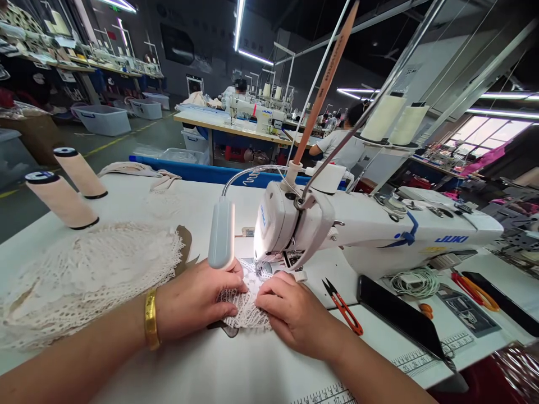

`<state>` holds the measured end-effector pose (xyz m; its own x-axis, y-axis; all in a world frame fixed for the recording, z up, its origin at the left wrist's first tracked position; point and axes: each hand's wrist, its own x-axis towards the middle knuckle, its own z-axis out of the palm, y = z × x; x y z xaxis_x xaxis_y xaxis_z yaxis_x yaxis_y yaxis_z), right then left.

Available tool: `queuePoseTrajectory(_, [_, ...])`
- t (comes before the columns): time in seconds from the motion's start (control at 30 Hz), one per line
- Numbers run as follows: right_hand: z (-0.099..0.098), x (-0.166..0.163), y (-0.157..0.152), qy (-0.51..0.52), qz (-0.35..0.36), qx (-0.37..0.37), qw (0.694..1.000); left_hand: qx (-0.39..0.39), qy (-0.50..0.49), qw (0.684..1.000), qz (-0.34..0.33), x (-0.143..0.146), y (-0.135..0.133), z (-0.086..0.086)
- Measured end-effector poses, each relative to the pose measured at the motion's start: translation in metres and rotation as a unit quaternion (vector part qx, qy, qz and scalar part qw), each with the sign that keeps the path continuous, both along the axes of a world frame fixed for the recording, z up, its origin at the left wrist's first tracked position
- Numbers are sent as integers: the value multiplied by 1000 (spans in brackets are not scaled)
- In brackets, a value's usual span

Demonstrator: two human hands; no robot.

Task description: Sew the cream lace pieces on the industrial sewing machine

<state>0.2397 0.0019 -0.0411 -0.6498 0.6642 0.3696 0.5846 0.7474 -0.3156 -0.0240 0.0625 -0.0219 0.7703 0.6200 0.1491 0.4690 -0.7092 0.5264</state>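
White lace fabric (248,308) lies under the needle area of a white sewing machine (280,219). On its left side, my left hand (202,294) pinches the lace between thumb and fingers; a gold bracelet (150,318) circles that wrist. From the right, my right hand (297,311) grips the lace's other edge with bent fingers. A small grey lamp (221,234) on a bendable neck hangs just above my left hand. The needle and presser foot are hard to make out in the glare.
A heap of cream lace (92,275) and two thread cones (63,199) occupy the left side. Orange-handled thread snips (343,307), a black phone (400,314), a coil of pale cord (415,281) and orange scissors (480,292) lie to the right. Other people sit at machines behind.
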Motion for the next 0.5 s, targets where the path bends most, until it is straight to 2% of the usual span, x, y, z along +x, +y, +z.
queuePoseTrajectory(0.3, [5,3,2,21,15,2,1000,3,20,1000,2,0,-1,2])
queuePoseTrajectory(0.5, [6,3,2,30,19,-7,999,-3,-10,1000,-9,4,-5,5])
